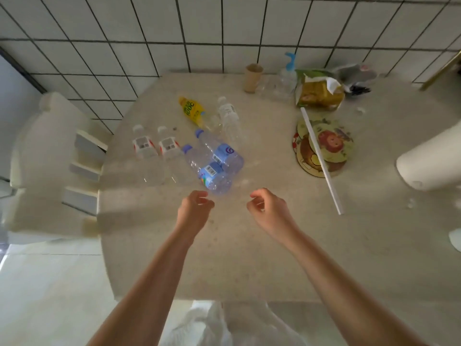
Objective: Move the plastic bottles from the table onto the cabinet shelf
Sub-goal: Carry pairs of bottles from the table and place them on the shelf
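Six empty plastic bottles lying flat on the round, pale speckled table (249,245), none on a shelf yet. No cabinet in sight at all.

Landmark: the two clear bottles with blue caps and blue labels (217,162), side by side, touching. Just left of them, two clear bottles with white caps and red-and-white labels (156,148). Just behind them, a yellow-labelled bottle with a yellow cap (190,107) and a clear bottle with a white cap (228,118). Well to the right, a long white stick (321,161) across round cartoon mats (324,146). Far behind and to the right, a torn green and yellow snack bag (316,91).

Left hand (193,208) just in front of the blue bottles, fingers loosely curled, holding nothing. Right hand (268,208) a little to the right, fingers loosely curled too, holding nothing.

Likely troubles:
- Round bottles, lying down, easy to roll. One bump, and off toward the table edge, maybe.
- Thin, light plastic. Too hard a squeeze could mean a crunch and a pop out of the fingers.
- Two blue bottles touching. Grabbing one may push the other away.
- Too many at once, and one may drop.
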Demonstrator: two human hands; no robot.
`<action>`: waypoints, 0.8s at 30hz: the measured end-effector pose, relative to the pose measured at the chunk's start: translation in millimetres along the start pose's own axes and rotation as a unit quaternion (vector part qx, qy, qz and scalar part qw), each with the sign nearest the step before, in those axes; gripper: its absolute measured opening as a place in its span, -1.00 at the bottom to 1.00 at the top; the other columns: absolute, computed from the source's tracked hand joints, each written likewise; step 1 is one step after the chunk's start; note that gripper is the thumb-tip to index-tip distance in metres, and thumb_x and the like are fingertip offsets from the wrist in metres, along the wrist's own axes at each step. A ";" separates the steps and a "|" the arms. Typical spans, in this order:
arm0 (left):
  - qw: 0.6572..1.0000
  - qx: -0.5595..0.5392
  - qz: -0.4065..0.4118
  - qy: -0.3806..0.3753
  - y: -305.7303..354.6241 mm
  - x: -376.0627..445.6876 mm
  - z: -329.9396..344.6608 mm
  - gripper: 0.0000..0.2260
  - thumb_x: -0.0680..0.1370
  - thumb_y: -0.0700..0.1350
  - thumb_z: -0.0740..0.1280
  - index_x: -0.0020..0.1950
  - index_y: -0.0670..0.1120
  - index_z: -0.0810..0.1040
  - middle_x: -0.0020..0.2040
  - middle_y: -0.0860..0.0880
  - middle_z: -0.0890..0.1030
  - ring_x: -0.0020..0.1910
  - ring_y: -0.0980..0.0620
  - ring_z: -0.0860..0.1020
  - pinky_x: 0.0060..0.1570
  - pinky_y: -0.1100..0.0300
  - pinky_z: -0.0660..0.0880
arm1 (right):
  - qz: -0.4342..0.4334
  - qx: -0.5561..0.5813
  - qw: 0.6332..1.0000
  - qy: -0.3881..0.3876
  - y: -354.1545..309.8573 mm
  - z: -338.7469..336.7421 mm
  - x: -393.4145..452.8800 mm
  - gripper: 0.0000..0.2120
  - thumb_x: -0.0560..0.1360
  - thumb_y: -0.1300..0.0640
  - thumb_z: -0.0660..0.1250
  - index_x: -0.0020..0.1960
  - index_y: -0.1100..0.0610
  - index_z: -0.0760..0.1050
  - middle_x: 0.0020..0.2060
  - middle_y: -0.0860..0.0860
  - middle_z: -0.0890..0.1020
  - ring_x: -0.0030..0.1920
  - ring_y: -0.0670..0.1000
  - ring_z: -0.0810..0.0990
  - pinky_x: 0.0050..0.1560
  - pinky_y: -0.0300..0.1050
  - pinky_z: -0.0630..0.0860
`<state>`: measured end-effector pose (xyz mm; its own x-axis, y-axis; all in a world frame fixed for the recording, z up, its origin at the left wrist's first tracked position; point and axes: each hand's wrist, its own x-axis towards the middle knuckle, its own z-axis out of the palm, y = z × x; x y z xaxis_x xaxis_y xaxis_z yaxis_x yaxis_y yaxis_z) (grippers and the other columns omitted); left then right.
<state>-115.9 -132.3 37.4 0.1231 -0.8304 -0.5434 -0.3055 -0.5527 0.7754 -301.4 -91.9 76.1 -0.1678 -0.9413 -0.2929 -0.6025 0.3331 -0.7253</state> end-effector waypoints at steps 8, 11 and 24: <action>0.988 -0.051 -0.128 0.075 38.9 69.6 23.0 -0.55 0.41 -0.04 0.46 0.19 -0.26 0.49 -0.23 -0.09 0.53 -0.22 -0.10 0.53 -0.13 0.04 0.50 | -0.019 -0.068 0.997 -0.043 -28.5 -5.7 117.7 -0.66 0.50 0.07 0.32 0.22 0.20 0.48 0.09 0.12 0.63 0.13 0.11 0.58 0.12 -0.16 0.41; 0.983 -0.072 -0.145 0.083 43.0 80.8 31.1 -0.52 0.37 -0.04 0.47 0.17 -0.29 0.50 -0.22 -0.15 0.59 -0.24 -0.11 0.59 -0.26 0.04 0.52 | -0.024 -0.102 0.993 -0.062 -42.7 2.5 152.5 -0.66 0.51 0.07 0.31 0.20 0.25 0.46 0.14 0.18 0.59 0.18 0.18 0.53 0.15 -0.07 0.41; 0.966 -0.033 -0.198 0.165 40.5 106.5 75.2 -0.22 0.29 0.12 0.58 0.27 -0.23 0.26 0.28 -0.22 0.35 0.22 -0.21 0.47 0.12 -0.05 0.54 | 0.006 -0.206 0.962 -0.181 -68.5 67.2 238.9 -0.31 0.46 -0.07 0.40 0.35 0.31 0.20 0.29 0.26 0.41 0.29 0.27 0.45 0.23 0.04 0.41</action>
<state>-186.2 -237.8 -13.3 0.5153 -0.5236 -0.6784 -0.1122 -0.8260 0.5523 -247.7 -335.9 13.9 0.0620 -0.8320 -0.5513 -0.8728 0.2227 -0.4342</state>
